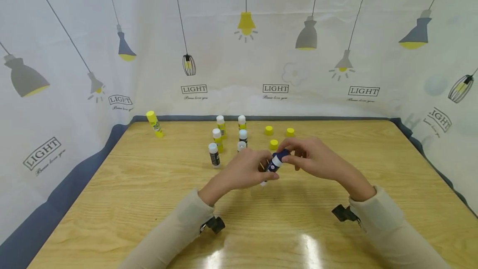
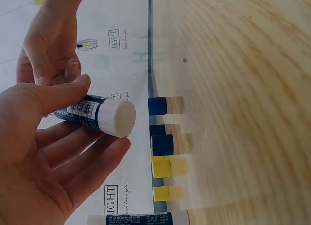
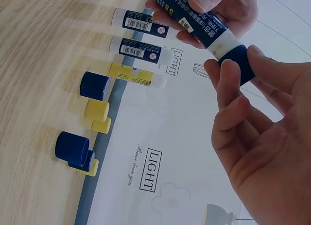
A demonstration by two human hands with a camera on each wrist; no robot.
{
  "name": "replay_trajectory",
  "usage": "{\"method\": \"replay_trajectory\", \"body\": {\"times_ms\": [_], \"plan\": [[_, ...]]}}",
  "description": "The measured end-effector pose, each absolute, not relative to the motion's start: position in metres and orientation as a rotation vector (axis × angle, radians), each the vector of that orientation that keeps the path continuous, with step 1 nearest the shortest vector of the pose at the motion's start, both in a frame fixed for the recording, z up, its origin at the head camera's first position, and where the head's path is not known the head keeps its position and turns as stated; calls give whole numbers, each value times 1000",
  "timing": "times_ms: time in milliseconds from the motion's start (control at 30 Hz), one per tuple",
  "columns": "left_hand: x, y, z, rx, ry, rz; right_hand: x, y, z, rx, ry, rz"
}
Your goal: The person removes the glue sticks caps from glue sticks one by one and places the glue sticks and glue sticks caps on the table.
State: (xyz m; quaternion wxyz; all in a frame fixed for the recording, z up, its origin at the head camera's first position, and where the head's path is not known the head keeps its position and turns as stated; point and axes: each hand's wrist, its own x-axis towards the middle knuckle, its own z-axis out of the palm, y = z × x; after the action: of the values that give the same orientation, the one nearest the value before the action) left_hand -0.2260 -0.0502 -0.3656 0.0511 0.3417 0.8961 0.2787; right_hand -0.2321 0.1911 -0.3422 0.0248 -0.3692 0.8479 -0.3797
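Note:
My left hand holds a dark blue glue stick tilted above the table, thumb on one side and fingers around the other. Its white base faces the left wrist camera. The fingertips of my right hand pinch the dark blue cap at the tube's upper end. Between cap and label a white neck shows. Left of the hands stand uncapped glue sticks with white tops, some yellow and some dark blue; my left hand partly hides the nearest ones.
Yellow caps stand on the wooden table behind my hands. Dark blue caps stand near them, hidden in the head view. A capped yellow glue stick stands at the far left. A printed curtain borders the table's back and sides.

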Motion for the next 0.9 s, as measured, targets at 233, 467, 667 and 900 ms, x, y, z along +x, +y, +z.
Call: {"method": "replay_trajectory", "body": {"times_ms": [233, 467, 667, 900], "plan": [[-228, -52, -372, 997, 2731, 889, -232, 191, -341, -1266, 2640, -1224], [-228, -49, -375, 1022, 2697, 922, -233, 195, -339, -1268, 2685, -1224], [-227, -49, -378, 1033, 2648, 938, -235, 198, -340, -1227, 2701, -1207], [-220, -59, -378, 971, 2635, 968, -238, 200, -341, -1198, 2704, -1176]]}}
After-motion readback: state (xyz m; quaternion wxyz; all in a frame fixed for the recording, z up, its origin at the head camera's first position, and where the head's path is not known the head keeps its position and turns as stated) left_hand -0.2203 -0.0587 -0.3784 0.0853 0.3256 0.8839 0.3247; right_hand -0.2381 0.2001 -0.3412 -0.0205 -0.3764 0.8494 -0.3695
